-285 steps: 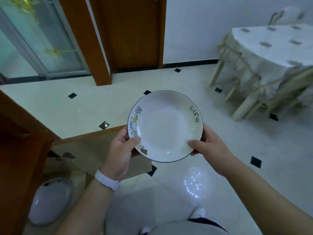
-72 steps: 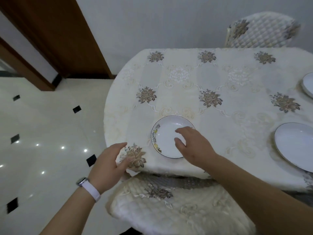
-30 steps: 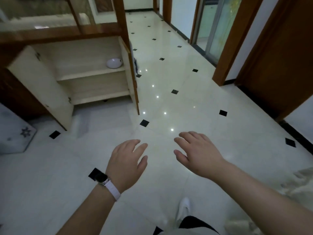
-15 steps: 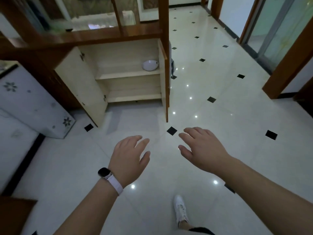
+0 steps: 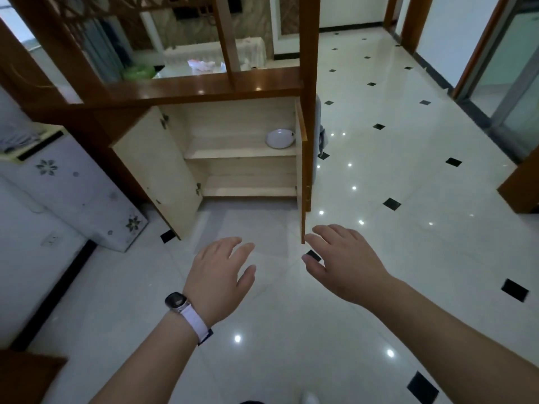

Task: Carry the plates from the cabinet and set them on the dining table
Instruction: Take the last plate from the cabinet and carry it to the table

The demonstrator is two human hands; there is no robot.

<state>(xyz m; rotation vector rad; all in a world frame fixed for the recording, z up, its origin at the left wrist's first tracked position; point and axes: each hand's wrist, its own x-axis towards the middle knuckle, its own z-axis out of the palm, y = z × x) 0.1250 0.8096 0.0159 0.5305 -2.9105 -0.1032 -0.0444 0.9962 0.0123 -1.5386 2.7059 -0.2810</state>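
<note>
A low wooden cabinet (image 5: 242, 176) stands ahead with both doors swung open. One white plate (image 5: 280, 138) rests on its upper shelf, at the right end. The lower shelf looks bare. My left hand (image 5: 218, 275), with a white-strapped watch on the wrist, and my right hand (image 5: 344, 263) are stretched out over the floor, well short of the cabinet. Both hands hold nothing and their fingers are spread. The dining table is out of view.
The right cabinet door (image 5: 303, 176) juts toward me, its edge just beyond my right fingers. The left door (image 5: 157, 176) angles outward. A white appliance with flower prints (image 5: 73, 193) stands at the left. Glossy tiled floor (image 5: 408, 185) stretches to the right, toward door frames.
The cabinet has come closer and moved toward the middle of the view. Both hands stay empty and spread in front of me.
</note>
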